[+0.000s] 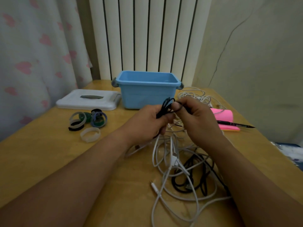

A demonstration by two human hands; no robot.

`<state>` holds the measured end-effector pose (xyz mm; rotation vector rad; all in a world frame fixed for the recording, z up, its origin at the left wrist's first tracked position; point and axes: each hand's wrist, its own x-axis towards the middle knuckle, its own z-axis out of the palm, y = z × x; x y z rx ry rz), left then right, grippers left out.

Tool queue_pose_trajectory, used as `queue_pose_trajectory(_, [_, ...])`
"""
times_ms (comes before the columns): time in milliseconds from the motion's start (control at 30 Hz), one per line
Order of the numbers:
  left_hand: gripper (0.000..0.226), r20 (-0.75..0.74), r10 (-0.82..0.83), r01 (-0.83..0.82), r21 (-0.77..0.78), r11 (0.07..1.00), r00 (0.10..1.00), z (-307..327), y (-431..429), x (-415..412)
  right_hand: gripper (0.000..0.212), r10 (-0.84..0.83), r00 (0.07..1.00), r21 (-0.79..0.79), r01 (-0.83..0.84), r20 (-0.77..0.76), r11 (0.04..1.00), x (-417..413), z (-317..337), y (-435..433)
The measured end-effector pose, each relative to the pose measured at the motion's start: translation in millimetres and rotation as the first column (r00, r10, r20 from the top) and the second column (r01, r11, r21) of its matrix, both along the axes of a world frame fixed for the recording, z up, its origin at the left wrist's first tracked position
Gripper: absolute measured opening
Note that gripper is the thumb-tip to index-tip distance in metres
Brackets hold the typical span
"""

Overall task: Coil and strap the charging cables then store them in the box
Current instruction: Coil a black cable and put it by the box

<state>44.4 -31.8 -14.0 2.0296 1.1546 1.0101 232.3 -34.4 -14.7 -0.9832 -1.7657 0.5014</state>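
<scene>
A coiled black cable (166, 107) is clamped between the left hand (150, 122) and right hand (196, 118), above loose cables (177, 169) on the wooden table (49, 161). One open blue box (147, 89) is set near the far edge, one white lid (86, 99) beside it; bare tabletop is seen at left.

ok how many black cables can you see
2. The held black cable is bunched between left hand and right hand, before the blue box; the loose black cable lies among white cables by the right forearm. More may be hidden.
</scene>
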Motion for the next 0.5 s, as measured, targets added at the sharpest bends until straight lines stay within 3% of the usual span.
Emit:
queue_pose_trajectory(133, [0.026, 0.345, 0.040, -0.004, -0.102, 0.995, 0.938, 0.5, 6.9, -10.3, 0.017, -0.112, 0.992, 0.025, 0.110, 0.057, 0.994, 4.5, -2.0, 2.9])
queue_pose_trajectory(233, [0.027, 0.692, 0.150, 0.068, -0.277, 0.959, 0.707, 5.1, 14.8, -20.5, 0.021, -0.202, 0.967, 0.019, 0.201, 0.153, 0.979, 10.8, -5.9, 8.4])
queue_pose_trajectory(300, [0.025, 0.791, 0.230, 0.086, -0.334, 0.939, 0.567, 7.9, 17.1, -26.1, 0.020, -0.227, 0.953, 0.012, 0.230, 0.200, 0.973, 12.3, -8.3, 9.9])
queue_pose_trajectory(367, [0.026, 0.769, 0.252, 0.041, -0.339, 0.940, 0.587, 4.5, 18.2, -25.7, 0.018, -0.231, 0.950, 0.028, 0.230, 0.210, 0.973, 10.1, -10.5, 10.5])
queue_pose_trajectory(500, [0.036, 0.559, 0.173, -0.035, -0.249, 0.968, 0.811, -4.1, 4.8, -0.4, 0.016, -0.207, 0.951, 0.085, 0.192, 0.230, 0.978, -5.0, -14.0, 3.8])
